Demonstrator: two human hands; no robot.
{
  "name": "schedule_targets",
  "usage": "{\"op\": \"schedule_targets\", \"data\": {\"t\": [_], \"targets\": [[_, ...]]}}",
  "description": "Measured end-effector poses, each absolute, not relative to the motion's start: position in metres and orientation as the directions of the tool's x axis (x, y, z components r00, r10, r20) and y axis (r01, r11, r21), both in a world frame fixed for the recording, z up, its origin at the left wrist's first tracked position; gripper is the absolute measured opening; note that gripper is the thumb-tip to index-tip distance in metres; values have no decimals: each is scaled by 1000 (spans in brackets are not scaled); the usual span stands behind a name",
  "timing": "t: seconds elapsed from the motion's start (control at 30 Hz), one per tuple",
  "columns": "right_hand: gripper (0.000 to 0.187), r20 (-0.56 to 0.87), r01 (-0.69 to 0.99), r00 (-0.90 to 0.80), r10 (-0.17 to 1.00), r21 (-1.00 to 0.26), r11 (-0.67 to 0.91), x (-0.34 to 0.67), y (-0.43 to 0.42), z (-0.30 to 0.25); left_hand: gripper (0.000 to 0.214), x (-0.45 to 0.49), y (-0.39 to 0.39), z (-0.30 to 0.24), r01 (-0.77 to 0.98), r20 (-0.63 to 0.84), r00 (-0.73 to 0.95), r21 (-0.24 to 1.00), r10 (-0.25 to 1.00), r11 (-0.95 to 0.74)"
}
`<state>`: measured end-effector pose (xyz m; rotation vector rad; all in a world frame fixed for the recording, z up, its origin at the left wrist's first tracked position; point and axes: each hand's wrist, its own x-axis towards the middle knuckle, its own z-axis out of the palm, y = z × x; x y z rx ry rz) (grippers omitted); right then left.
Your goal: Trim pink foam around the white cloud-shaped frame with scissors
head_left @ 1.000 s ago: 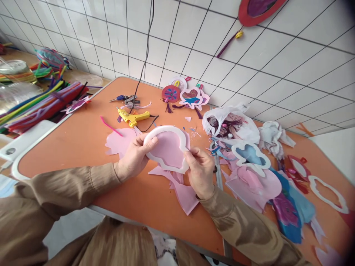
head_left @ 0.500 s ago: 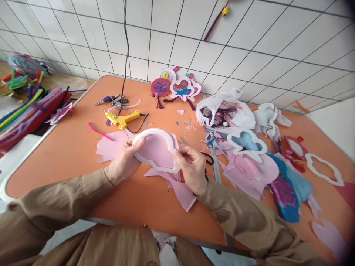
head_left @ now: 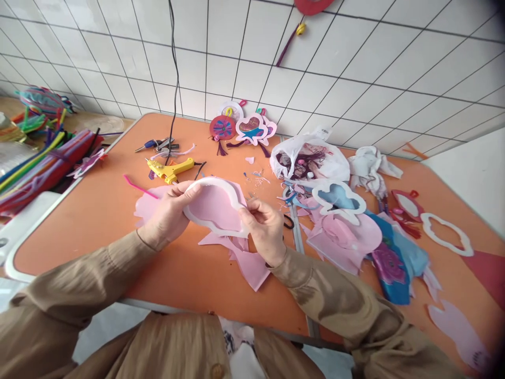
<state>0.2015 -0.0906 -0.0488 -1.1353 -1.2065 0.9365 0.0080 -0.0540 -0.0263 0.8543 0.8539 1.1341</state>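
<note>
A white, wavy-edged foam frame point(head_left: 232, 195) is held up over the table, with a pink sheet point(head_left: 215, 204) against its back filling the opening. My left hand point(head_left: 168, 213) pinches the frame's left edge, thumb on top. At the lower right corner, my right hand point(head_left: 263, 227) is closed on the frame and sheet together; its fingertips behind are partly hidden. Below them lie cut pink scraps point(head_left: 248, 266). Another pink piece point(head_left: 148, 204) rests partly behind my left hand. The black handle of scissors point(head_left: 289, 221) shows just beyond my right hand.
A yellow glue gun point(head_left: 171, 169) with a cord, and keys point(head_left: 158, 143), lie at the back left. Finished ornaments point(head_left: 223, 128) lean against the tiled wall. A white plastic bag point(head_left: 335, 158), a cloud-shaped frame point(head_left: 339, 200) and blue fabric point(head_left: 394, 273) crowd the right; pipe cleaners point(head_left: 51, 163) lie far left.
The view has shifted slightly, so the table's items appear further left. Both hands keep their hold on the frame and sheet, with hardly any change in pose.
</note>
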Motion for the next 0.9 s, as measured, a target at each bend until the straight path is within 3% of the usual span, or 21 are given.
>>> {"op": "schedule_targets", "data": {"t": [0.37, 0.57, 0.73, 0.9], "targets": [[25, 214, 57, 160, 964, -977, 207, 204, -90, -49, 32, 13, -46, -22, -371, -169, 244, 894, 955, 252], [26, 222, 102, 124, 967, -972, 210, 204, -93, -47, 36, 1, -35, -11, -191, -136, 249, 964, 959, 186], [27, 233, 132, 108, 967, -967, 218, 204, -94, -44, 31, 1, -21, 5, 3, -51, 419, 999, 906, 54], [27, 256, 159, 107, 961, -958, 237, 207, -92, -42, 31, 12, -5, 12, 30, -72, 526, 997, 847, 66]]}}
